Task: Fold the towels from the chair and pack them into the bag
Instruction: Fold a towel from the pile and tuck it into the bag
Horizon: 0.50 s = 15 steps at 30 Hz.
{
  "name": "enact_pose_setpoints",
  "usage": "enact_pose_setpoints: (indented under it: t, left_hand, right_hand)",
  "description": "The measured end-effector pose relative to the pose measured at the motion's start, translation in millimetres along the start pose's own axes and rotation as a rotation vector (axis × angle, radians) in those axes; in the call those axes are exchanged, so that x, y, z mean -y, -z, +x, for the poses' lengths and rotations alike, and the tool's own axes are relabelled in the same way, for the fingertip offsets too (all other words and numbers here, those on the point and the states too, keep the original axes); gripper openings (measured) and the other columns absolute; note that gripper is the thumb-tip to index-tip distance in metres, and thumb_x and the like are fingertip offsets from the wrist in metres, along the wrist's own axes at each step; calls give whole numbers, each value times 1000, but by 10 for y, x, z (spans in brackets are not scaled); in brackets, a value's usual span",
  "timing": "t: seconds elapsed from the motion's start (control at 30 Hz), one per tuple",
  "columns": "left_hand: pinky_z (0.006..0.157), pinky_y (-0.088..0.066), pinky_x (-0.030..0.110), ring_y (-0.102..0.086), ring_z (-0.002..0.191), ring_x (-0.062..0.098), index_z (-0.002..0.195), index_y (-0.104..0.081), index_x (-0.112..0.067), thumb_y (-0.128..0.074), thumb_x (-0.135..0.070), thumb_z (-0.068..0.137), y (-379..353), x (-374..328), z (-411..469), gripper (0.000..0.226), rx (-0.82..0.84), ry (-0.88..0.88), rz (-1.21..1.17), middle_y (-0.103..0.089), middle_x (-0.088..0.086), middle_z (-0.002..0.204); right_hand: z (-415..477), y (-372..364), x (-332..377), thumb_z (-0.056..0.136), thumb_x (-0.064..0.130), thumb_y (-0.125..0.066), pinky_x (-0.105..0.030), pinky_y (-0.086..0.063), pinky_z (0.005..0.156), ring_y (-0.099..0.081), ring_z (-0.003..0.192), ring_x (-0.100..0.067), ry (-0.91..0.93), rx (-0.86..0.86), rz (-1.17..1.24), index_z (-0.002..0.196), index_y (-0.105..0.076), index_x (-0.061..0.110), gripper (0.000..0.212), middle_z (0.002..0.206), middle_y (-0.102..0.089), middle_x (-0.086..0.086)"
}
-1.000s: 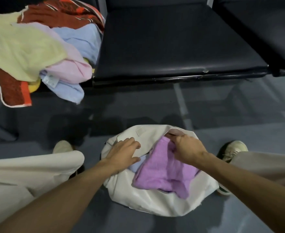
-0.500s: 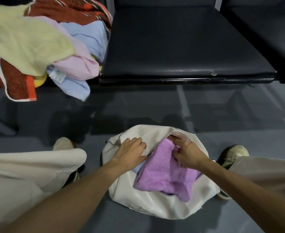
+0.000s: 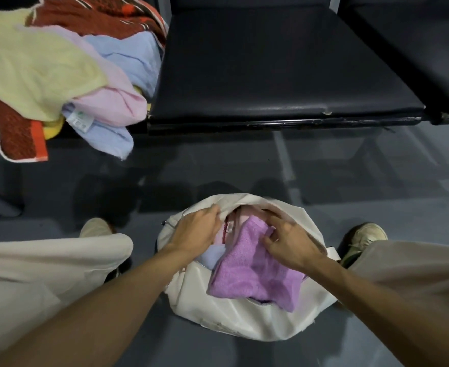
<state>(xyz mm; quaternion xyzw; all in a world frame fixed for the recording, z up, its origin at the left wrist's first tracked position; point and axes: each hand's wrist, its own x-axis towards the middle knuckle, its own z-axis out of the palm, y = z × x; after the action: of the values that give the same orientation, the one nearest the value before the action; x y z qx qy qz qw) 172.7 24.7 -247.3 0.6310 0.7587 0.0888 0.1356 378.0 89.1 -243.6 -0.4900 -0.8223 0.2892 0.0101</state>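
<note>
purple towel point(image 3: 252, 271) is lying half inside the white bag point(image 3: 244, 319), lower edge hanging out over the zipper. right hand point(image 3: 289, 242) is pinching the towel's top edge, fingers curled. left hand point(image 3: 195, 230) is gripping the bag's upper rim. bag is sitting on the floor point(image 3: 85, 186) between the shoes point(image 3: 367, 233). loose towels point(image 3: 59, 75) are lying heaped far left, beside a black seat point(image 3: 271, 70).
</note>
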Motion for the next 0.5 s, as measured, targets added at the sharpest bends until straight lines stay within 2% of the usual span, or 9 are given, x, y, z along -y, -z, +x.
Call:
enact_pose_setpoints:
  t: [0.1, 0.17, 0.27, 0.3, 0.37, 0.43, 0.5]
  left_hand:
    - [74, -48, 41, -61, 92, 32, 109, -51, -16, -34, -27, 103, 157, 98, -60, 22, -24, 105, -153, -65, 8, 106]
    - [75, -49, 42, -61, 93, 31, 108, -51, -18, -34, -28, 103, 194, 151, -112, 20, -29, 97, -220, -65, 7, 107]
    - [75, -50, 44, -61, 90, 26, 107, -53, -21, -37, -29, 102, 210, 180, -119, 18, -69, 65, -287, -66, 4, 102]
    - [74, -50, 42, -61, 89, 24, 107, -56, -20, -40, -27, 101, 217, 182, -106, 18, -90, 56, -296, -67, 3, 101]
    - [72, -48, 36, -62, 88, 23, 107, -61, -16, -47, -22, 99, 257, 164, -84, 18, -145, 19, -288, -68, 2, 100]
    - [72, -49, 35, -64, 87, 23, 106, -65, -14, -49, -23, 97, 279, 171, -80, 20, -212, -48, -269, -69, 0, 100]
    - [71, -52, 36, -66, 85, 23, 104, -67, -13, -43, -35, 93, 310, 179, -95, 34, -252, -92, -269, -70, -1, 100]
  right_hand:
    - [-130, -15, 88, 93, 28, -47, -35, -53, 75, -66, 87, -28, 72, 17, -99, 128, -44, 20, 37, 102, -70, -7]
    - [-202, -19, 181, 94, 24, -46, -32, -47, 70, -64, 88, -28, 189, 15, -182, 129, -41, 17, 36, 106, -69, -8]
    - [-224, -63, 322, 94, 23, -46, -32, -46, 72, -61, 88, -26, 331, 72, -206, 141, -31, 15, 50, 112, -64, -9]
    - [-204, -98, 367, 95, 25, -46, -31, -46, 75, -60, 88, -24, 358, 113, -198, 143, -28, 16, 53, 113, -63, -9]
    - [-139, -196, 453, 95, 31, -45, -32, -43, 92, -57, 99, -25, 405, 169, -230, 145, -24, 16, 56, 120, -61, -11]
    - [-16, -352, 536, 95, 34, -44, -32, -27, 110, -51, 117, -26, 420, 204, -291, 150, -17, 14, 64, 134, -53, -14]
    - [140, -528, 618, 93, 35, -45, -35, -14, 119, -41, 132, -28, 431, 252, -318, 153, -9, 12, 74, 145, -42, -17]
